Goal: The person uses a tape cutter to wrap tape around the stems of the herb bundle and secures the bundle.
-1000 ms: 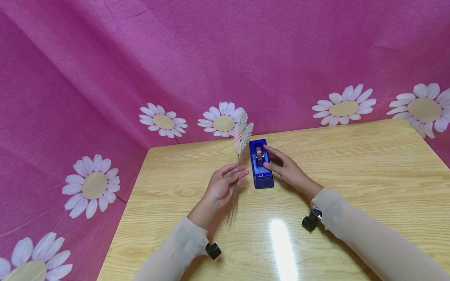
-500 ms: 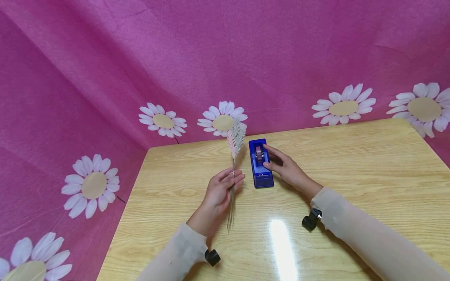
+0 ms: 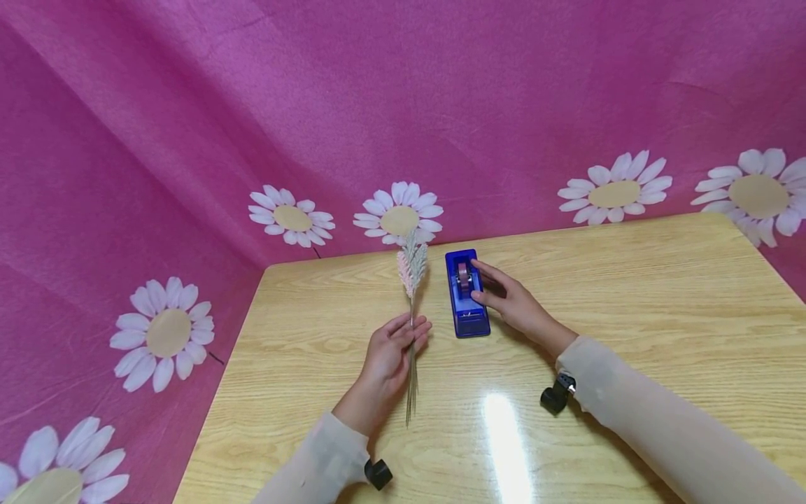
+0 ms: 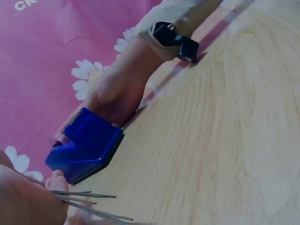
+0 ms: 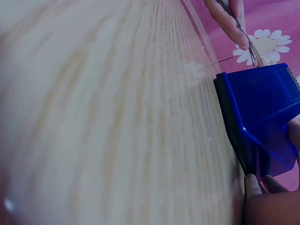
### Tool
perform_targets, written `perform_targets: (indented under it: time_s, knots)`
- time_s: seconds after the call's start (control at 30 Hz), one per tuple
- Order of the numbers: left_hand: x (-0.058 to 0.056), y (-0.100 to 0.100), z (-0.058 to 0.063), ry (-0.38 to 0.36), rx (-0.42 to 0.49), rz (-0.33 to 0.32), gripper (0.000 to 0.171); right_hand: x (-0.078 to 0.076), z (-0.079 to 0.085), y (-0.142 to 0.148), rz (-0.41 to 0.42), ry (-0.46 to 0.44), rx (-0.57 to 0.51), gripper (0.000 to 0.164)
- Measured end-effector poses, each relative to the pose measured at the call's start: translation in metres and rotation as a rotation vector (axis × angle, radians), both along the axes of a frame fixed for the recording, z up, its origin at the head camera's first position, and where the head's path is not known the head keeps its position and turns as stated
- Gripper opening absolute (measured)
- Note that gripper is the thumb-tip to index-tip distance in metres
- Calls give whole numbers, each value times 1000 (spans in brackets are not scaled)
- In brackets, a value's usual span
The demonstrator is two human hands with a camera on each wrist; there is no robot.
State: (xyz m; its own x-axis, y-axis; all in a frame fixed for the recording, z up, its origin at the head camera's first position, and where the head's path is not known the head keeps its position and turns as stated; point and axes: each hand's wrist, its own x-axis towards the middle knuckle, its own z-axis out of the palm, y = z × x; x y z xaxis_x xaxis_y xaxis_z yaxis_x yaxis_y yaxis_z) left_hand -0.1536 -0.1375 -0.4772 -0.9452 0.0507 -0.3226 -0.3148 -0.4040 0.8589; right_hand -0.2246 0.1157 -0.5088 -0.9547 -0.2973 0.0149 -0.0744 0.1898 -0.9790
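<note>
My left hand (image 3: 385, 355) pinches the thin stems of a small bunch of artificial wheat-like sprigs (image 3: 413, 262), one pink and others grey-green. Their heads point away from me, and the stem ends (image 4: 101, 211) fan out below the palm in the left wrist view. To the right stands a blue tape dispenser (image 3: 471, 304) with a roll of tape (image 3: 464, 276) in it. My right hand (image 3: 519, 308) holds the dispenser by its right side, thumb nearer me and fingers farther back. In the right wrist view, fingertips (image 5: 253, 184) lie along its base.
Both hands work over a light wood-grain table (image 3: 630, 315). A pink cloth (image 3: 504, 105) with large white daisies hangs behind the table and along its left side. Each sleeve carries a black wrist camera (image 3: 554, 399).
My left hand has drawn the sprigs leftward and toward me, away from the dispenser. The right hand and the tape dispenser have stayed in place.
</note>
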Motion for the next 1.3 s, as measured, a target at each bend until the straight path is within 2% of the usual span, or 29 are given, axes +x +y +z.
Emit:
perform_targets:
  time_s: [0.5, 1.0, 1.3]
  knots:
    - [6, -9, -10, -3, -27, 33, 44, 0, 0, 0, -4, -22, -2, 66]
    - [12, -15, -16, -6, -79, 1, 44, 1, -1, 1, -4, -34, 6, 66]
    - [9, -18, -12, -9, -163, -26, 48, 0, 1, 0, -3, -23, -15, 66]
